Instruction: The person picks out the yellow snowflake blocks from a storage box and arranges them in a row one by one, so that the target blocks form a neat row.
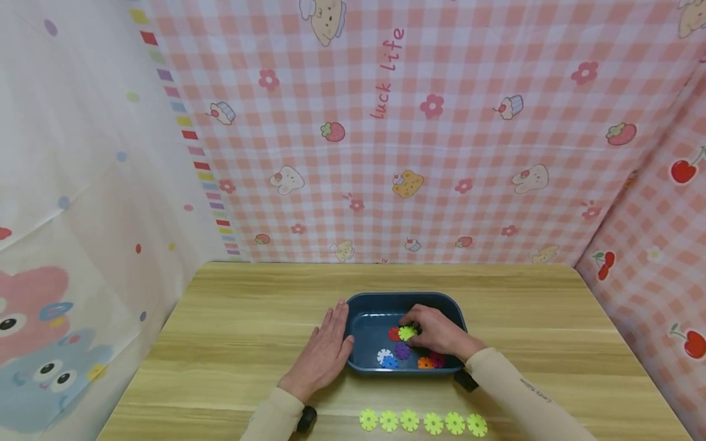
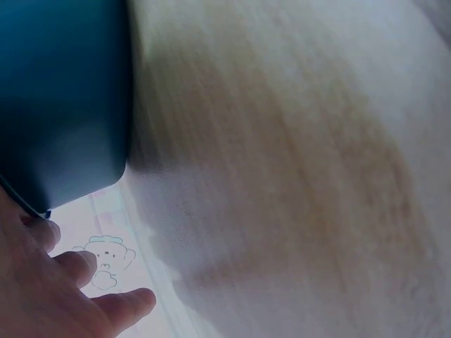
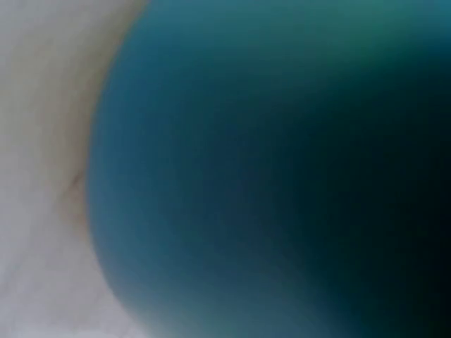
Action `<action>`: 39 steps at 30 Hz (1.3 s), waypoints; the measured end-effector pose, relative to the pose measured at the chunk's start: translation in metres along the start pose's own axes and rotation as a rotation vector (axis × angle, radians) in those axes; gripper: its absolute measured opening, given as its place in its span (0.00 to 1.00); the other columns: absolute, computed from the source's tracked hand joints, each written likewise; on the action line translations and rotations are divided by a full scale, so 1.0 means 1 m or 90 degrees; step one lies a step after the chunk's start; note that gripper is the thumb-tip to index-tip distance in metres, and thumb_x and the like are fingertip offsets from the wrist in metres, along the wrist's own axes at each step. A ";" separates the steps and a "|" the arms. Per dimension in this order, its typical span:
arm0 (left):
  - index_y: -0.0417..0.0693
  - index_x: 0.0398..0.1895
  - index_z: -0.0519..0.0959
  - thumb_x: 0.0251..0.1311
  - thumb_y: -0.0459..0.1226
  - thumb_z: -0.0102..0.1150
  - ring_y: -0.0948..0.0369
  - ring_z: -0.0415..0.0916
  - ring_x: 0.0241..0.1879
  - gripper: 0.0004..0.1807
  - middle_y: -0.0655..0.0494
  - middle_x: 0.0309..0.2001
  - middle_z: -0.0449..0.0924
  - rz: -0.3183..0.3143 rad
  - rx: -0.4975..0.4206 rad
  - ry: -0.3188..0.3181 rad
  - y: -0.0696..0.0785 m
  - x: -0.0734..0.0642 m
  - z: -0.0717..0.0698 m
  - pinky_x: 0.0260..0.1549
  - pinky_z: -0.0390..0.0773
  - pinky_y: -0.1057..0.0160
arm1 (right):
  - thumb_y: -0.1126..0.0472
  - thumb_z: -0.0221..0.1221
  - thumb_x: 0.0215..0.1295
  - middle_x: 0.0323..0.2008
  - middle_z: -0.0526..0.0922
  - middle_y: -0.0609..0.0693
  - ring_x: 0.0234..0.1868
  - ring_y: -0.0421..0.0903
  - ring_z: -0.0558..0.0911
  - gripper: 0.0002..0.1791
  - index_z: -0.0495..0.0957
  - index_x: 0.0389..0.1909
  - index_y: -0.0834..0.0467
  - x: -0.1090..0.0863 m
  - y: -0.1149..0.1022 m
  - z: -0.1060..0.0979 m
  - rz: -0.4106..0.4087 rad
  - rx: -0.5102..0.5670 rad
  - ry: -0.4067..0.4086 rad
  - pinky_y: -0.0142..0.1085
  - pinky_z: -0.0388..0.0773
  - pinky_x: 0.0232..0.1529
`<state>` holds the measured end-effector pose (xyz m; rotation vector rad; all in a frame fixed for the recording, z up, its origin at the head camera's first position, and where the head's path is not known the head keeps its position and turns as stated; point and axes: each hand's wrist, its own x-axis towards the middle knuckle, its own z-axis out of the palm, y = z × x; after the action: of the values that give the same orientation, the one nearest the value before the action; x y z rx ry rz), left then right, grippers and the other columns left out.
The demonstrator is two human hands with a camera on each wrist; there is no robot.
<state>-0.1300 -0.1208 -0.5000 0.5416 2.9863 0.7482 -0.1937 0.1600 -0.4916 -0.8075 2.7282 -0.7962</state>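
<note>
Pinches a yellow-green disc (image 1: 407,333) with the right hand (image 1: 439,332) inside the blue tray (image 1: 380,303), and rests the straight-fingered left hand (image 1: 321,355) against the tray's left side.

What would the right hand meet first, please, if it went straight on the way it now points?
Beyond the yellow-green piece it seems to pinch, the right hand would probably meet the red piece first. Depth is unclear; passing above that, it would likely reach the tray's left wall.

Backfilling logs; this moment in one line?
left hand: touches bin | right hand: pinches lime disc | row: six lime discs
</note>
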 end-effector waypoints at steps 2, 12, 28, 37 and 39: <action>0.41 0.84 0.46 0.82 0.46 0.39 0.45 0.45 0.81 0.36 0.46 0.84 0.42 -0.006 0.004 -0.005 -0.001 0.001 0.001 0.71 0.59 0.33 | 0.64 0.74 0.59 0.44 0.81 0.48 0.43 0.45 0.81 0.17 0.87 0.49 0.61 0.000 0.000 0.000 0.002 0.003 -0.001 0.43 0.81 0.48; 0.40 0.84 0.47 0.82 0.45 0.40 0.44 0.45 0.81 0.35 0.46 0.84 0.43 -0.003 -0.002 0.001 -0.003 0.001 0.003 0.70 0.59 0.33 | 0.64 0.72 0.61 0.41 0.80 0.46 0.41 0.43 0.78 0.13 0.88 0.47 0.60 0.000 -0.001 0.003 0.007 -0.003 -0.003 0.41 0.80 0.46; 0.40 0.84 0.48 0.82 0.45 0.41 0.43 0.46 0.81 0.35 0.46 0.84 0.44 -0.003 0.003 0.003 -0.001 0.001 0.003 0.70 0.60 0.33 | 0.58 0.72 0.61 0.44 0.82 0.48 0.43 0.44 0.80 0.18 0.86 0.50 0.60 -0.004 -0.003 -0.001 0.007 -0.042 -0.007 0.45 0.81 0.50; 0.40 0.84 0.47 0.82 0.45 0.40 0.43 0.45 0.81 0.35 0.46 0.84 0.43 -0.001 0.004 0.007 -0.002 0.001 0.004 0.70 0.60 0.33 | 0.60 0.74 0.60 0.47 0.79 0.48 0.45 0.44 0.78 0.17 0.86 0.49 0.59 -0.002 0.000 0.000 -0.018 -0.010 -0.041 0.46 0.81 0.52; 0.40 0.84 0.47 0.82 0.45 0.40 0.44 0.45 0.81 0.35 0.46 0.84 0.43 -0.002 0.002 0.006 -0.001 0.001 0.004 0.70 0.60 0.33 | 0.60 0.74 0.61 0.47 0.80 0.48 0.46 0.45 0.78 0.15 0.86 0.48 0.59 -0.001 0.000 0.001 -0.013 -0.008 -0.043 0.46 0.81 0.53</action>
<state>-0.1312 -0.1200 -0.5037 0.5359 2.9971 0.7475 -0.1922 0.1600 -0.4921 -0.8510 2.6728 -0.7419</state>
